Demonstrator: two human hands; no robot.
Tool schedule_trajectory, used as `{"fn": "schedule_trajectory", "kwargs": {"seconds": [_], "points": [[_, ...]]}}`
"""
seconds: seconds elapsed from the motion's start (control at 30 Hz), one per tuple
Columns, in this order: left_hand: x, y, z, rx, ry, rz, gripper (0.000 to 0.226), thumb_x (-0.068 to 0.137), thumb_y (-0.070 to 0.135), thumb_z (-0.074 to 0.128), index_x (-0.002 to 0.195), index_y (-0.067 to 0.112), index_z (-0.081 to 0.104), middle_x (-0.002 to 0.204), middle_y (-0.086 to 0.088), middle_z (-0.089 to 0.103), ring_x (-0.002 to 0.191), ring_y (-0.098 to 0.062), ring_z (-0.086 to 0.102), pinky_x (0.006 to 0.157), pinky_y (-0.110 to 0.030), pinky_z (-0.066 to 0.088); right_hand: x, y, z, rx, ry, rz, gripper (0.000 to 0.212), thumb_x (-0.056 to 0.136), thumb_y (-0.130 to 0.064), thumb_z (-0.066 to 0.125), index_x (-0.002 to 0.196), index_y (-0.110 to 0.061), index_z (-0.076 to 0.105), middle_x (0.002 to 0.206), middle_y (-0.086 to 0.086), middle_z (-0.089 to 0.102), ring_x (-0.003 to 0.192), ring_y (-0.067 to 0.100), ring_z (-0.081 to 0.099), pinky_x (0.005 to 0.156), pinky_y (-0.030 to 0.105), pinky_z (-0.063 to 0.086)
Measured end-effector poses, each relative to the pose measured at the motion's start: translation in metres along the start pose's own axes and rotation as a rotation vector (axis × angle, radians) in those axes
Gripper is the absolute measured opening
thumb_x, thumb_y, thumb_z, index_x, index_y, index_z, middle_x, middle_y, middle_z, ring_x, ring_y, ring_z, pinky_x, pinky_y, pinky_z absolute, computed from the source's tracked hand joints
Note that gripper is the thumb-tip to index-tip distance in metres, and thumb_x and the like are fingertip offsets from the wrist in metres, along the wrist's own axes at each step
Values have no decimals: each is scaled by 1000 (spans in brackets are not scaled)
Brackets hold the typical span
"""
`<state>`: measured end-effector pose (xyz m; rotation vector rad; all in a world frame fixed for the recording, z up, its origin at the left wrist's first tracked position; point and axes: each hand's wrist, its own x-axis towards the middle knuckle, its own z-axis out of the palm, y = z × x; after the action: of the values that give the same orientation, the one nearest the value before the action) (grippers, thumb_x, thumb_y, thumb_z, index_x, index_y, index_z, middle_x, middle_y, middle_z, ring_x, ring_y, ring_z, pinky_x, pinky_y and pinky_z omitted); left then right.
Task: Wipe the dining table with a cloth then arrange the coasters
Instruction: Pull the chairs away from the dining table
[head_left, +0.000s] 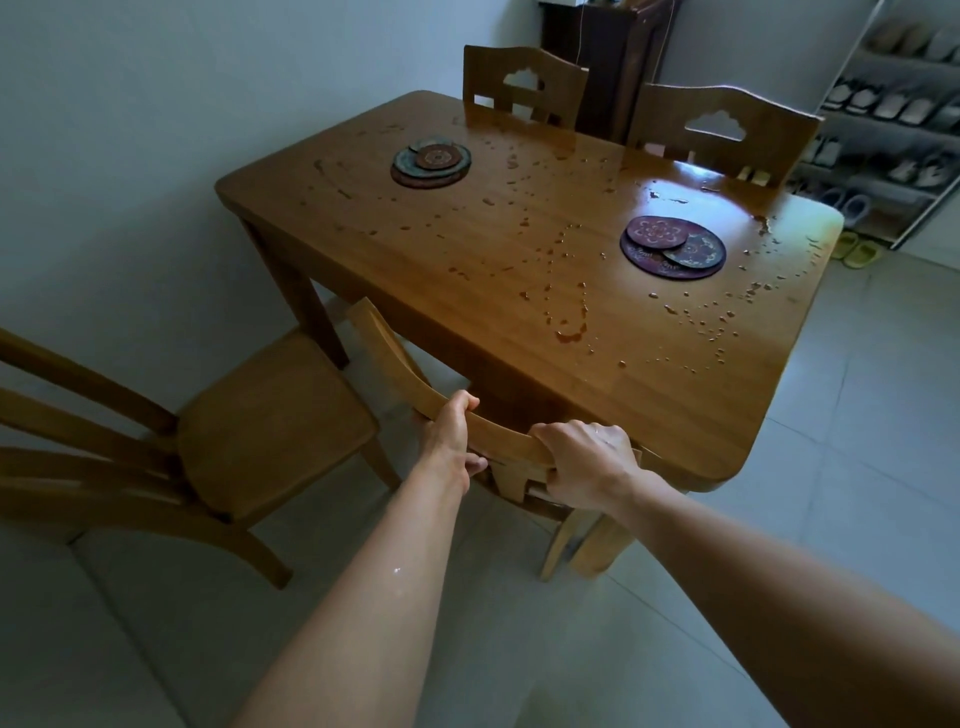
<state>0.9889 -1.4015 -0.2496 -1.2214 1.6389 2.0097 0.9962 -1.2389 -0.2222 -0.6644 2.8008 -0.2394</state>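
Observation:
The wooden dining table (467, 249) is spattered with many water drops. One pile of round patterned coasters (431, 161) lies near its far left corner. A second pile of purple coasters (672, 247) lies towards the right side. My left hand (452, 431) and my right hand (582, 462) both grip the curved top rail of a wooden chair (395, 358) tucked at the table's near edge. No cloth is in view.
Another wooden chair (260, 421) stands pulled out at the left. Two chairs (524, 85) stand at the table's far side. A shoe rack (893, 114) fills the right wall, with slippers on the tiled floor below it. A dark cabinet (602, 52) stands behind.

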Motion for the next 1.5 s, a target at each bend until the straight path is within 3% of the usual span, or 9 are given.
{"fn": "schedule_trajectory", "kwargs": {"seconds": [0.13, 0.33, 0.53, 0.67, 0.9, 1.17, 1.27, 1.37, 1.5], "points": [[-3, 0, -3, 28, -9, -10, 56, 87, 54, 58, 130, 21, 44, 123, -11, 53, 109, -34, 59, 92, -43, 55, 1, 0, -2, 6, -53, 8, 31, 87, -20, 61, 116, -30, 57, 88, -9, 60, 80, 14, 60, 65, 27, 44], [-24, 9, -15, -24, -59, -11, 64, 89, 58, 55, 137, 17, 43, 130, -24, 54, 97, -26, 55, 94, -41, 52, 8, -29, -25, 134, -35, 36, 46, 82, -63, 59, 113, -29, 58, 95, -10, 63, 77, 7, 60, 60, 22, 46], [-66, 37, -61, -146, -83, 149, 44, 102, 31, 46, 143, 18, 42, 136, -7, 51, 136, -31, 43, 112, -49, 37, 18, -88, -50, 414, 281, -38, 37, 96, -40, 53, 127, -22, 58, 120, -3, 65, 102, 14, 63, 74, 27, 53], [-83, 57, -120, -159, -34, 253, 44, 102, 33, 44, 143, 16, 44, 145, -13, 48, 125, -30, 54, 106, -49, 44, 37, -140, -53, 604, 346, -182, 22, 98, -22, 56, 118, -20, 63, 109, -4, 69, 94, 11, 66, 76, 37, 60], [-71, 84, -230, -290, 76, 296, 27, 101, 26, 47, 125, 14, 54, 102, -7, 70, 91, -23, 69, 94, -43, 53, 81, -247, -43, 662, 197, -335, 18, 97, -20, 55, 113, -18, 64, 102, -1, 68, 87, 9, 67, 75, 36, 60], [-14, 146, -389, -295, 245, 351, 21, 100, 27, 48, 117, 17, 58, 103, -6, 72, 92, -24, 70, 88, -41, 54, 165, -399, -25, 594, 35, -517, 22, 92, -18, 64, 112, -9, 65, 99, 1, 69, 88, 12, 66, 80, 35, 57], [9, 167, -461, -250, 378, 366, 24, 101, 27, 46, 118, 15, 58, 102, -5, 71, 89, -20, 67, 78, -34, 52, 191, -464, -18, 594, -59, -501, 13, 97, -15, 54, 105, -19, 64, 96, -4, 66, 88, 13, 64, 76, 24, 53], [33, 181, -525, -218, 548, 403, 25, 101, 23, 47, 118, 13, 61, 89, -1, 69, 78, -16, 63, 63, -28, 44, 217, -525, -3, 649, -154, -463, 16, 96, -18, 52, 103, -16, 66, 97, 0, 70, 88, 16, 66, 79, 32, 57], [64, 187, -583, -132, 697, 390, 22, 94, 16, 52, 111, 17, 66, 105, -5, 71, 98, -22, 65, 82, -33, 49, 247, -591, 26, 544, -249, -465, 18, 93, -22, 51, 104, -17, 64, 95, 2, 70, 86, 20, 68, 79, 43, 58]]}}
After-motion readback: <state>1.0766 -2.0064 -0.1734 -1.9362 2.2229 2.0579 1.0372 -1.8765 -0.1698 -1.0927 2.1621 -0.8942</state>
